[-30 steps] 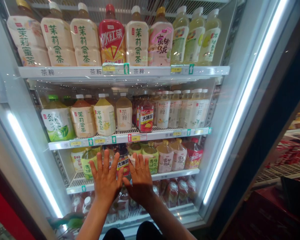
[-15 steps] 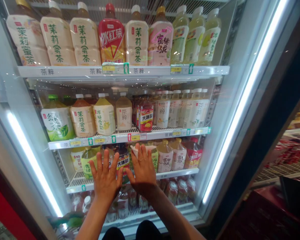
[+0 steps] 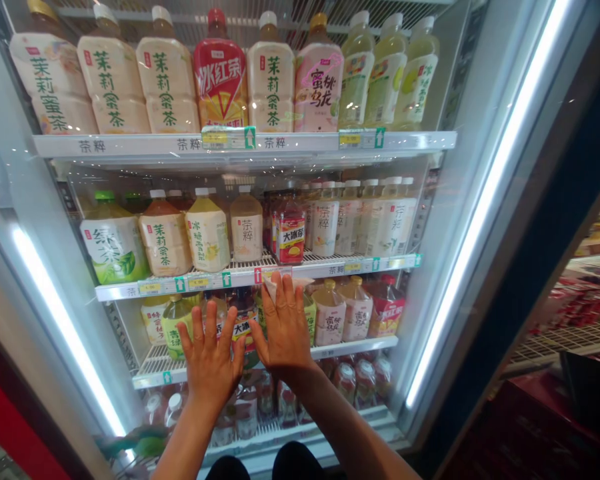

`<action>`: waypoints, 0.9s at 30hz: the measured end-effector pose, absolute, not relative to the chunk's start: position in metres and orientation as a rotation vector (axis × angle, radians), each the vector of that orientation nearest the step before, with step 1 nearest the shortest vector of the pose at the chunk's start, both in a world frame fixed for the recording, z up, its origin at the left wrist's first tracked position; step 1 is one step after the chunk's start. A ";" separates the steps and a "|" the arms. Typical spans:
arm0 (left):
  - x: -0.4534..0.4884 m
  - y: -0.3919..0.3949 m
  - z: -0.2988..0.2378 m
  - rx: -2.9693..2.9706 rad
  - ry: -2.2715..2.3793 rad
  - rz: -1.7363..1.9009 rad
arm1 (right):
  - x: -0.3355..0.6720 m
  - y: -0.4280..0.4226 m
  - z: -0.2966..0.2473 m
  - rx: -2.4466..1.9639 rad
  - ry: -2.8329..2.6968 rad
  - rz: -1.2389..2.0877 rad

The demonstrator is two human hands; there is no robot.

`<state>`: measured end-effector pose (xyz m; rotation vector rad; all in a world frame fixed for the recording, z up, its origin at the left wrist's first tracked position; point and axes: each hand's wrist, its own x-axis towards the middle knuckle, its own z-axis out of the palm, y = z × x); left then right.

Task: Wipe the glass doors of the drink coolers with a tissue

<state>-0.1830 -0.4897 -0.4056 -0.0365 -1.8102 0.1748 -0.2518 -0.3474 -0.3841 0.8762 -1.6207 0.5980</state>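
The pale cloth (image 3: 300, 283) lies crosswise under the flat, unclenched right hand (image 3: 286, 333), the spread-fingered left hand (image 3: 213, 360) farther off.

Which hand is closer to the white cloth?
The right. The right hand has its fingers spread over the white cloth; the left hand is lower, off to the left, not touching it.

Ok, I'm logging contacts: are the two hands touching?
Apart: the head view shows a gap between left hand and right hand, a bottle visible through it.
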 end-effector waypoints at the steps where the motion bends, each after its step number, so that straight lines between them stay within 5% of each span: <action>1: -0.183 -0.490 -0.405 -0.036 -1.811 0.176 | -0.252 -0.347 -0.384 0.870 -1.619 0.605; 7: -0.182 -0.490 -0.405 -0.036 -1.813 0.182 | -0.245 -0.343 -0.422 0.800 -1.665 0.561; 27: -0.182 -0.491 -0.408 -0.025 -1.828 0.181 | -0.253 -0.338 -0.386 0.890 -1.689 0.551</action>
